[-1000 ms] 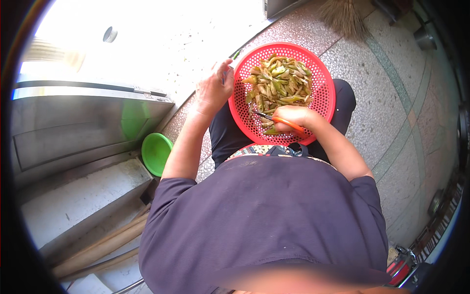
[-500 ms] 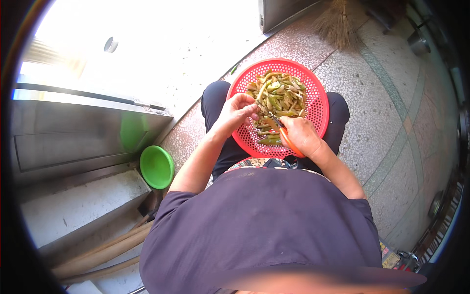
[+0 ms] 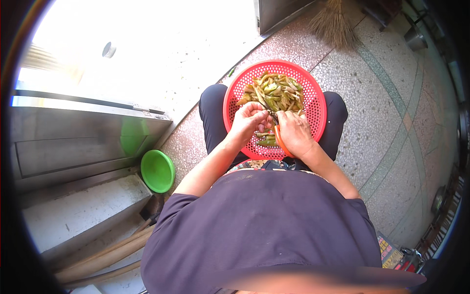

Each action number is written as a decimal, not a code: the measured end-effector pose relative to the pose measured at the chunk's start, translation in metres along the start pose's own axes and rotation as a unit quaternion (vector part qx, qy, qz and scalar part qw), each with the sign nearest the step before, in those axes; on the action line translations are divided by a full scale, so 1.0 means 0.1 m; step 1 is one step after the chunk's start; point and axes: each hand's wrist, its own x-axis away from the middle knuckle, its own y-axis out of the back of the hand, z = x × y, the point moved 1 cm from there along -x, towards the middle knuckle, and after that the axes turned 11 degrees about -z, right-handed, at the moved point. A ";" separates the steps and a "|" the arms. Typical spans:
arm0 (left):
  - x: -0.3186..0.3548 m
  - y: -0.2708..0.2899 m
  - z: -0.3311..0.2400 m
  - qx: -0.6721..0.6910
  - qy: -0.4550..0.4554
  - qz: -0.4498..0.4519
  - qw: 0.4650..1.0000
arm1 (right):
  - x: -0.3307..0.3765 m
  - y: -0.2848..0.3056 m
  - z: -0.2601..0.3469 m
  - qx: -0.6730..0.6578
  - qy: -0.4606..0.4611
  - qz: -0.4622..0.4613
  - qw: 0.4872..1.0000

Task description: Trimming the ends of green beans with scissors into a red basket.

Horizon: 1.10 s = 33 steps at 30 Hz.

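Observation:
A red perforated plastic basket [image 3: 317, 93] rests on my lap between my knees. Long green and yellowish-brown cut vegetable pieces [image 3: 280, 92], perhaps peppers, are heaped toward its far side, and a few longer green ones [image 3: 267, 142] lie near its front. Over the basket, my right hand [image 3: 295, 133] grips orange-handled scissors [image 3: 279, 140], whose dark blades point toward my other hand. My left hand [image 3: 248, 122] is closed in a pinch beside the blades. What sits between its fingertips is too small and covered to make out.
A green plastic basin [image 3: 157, 171] stands at left, by a metal cabinet [image 3: 73, 142] and a pale ledge [image 3: 88, 206]. Wooden poles [image 3: 105, 252] lie below it. On the speckled floor [image 3: 364, 127], a straw broom [image 3: 334, 27] stands ahead and a metal pot [image 3: 415, 39] far right.
My left hand has moved right and slightly down, closer to my right hand. The right hand with the scissors has shifted slightly left and turned; the hands now nearly meet.

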 end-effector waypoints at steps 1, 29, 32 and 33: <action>0.00 0.00 0.01 -0.002 -0.003 -0.013 1.000 | -0.01 0.01 0.01 0.026 0.013 -0.008 1.000; -0.17 0.13 -0.06 -0.124 0.009 -0.012 0.992 | -0.06 -0.20 -0.15 -0.154 -0.135 0.025 0.978; -0.22 0.22 -0.12 -0.133 0.015 -0.030 0.991 | -0.02 -0.08 -0.21 -0.151 -0.090 0.052 0.983; -0.23 0.23 -0.14 -0.153 -0.007 -0.040 0.987 | -0.01 -0.04 -0.20 -0.147 -0.077 0.082 0.983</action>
